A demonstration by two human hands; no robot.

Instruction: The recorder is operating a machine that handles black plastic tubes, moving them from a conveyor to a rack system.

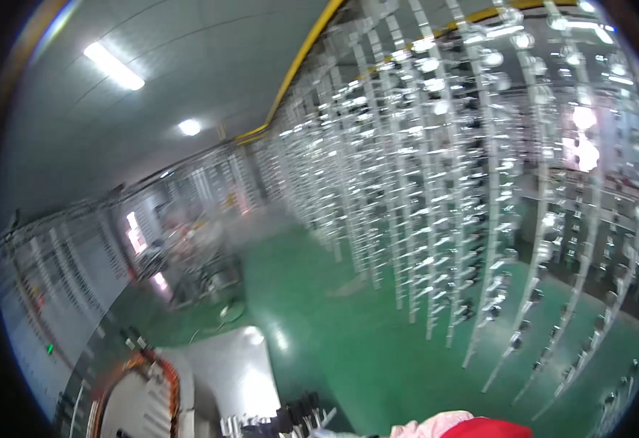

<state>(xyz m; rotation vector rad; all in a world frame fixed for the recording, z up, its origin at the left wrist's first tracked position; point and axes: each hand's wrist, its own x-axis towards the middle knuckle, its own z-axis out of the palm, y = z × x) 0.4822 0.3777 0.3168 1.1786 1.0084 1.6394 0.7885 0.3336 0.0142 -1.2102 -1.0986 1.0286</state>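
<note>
Black-and-silver pieces (301, 416), bunched by the near edge of the metal worktop (228, 361), might scatter if knocked; with both hands out of view, whether fingers grasp them cannot be told.

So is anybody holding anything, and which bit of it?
I can't tell: no hand shows clearly, just some pink and red cloth at the bottom edge.

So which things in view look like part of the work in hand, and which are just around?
Probably part of it, being nearest the pink-and-red sleeve (no hands are clearly in view):
dark-tipped metal pieces
silver metal tabletop

Apparently just around:
hanging strips of shiny pieces
orange-edged rounded workstation
yellow overhead rail
ceiling lights
</note>
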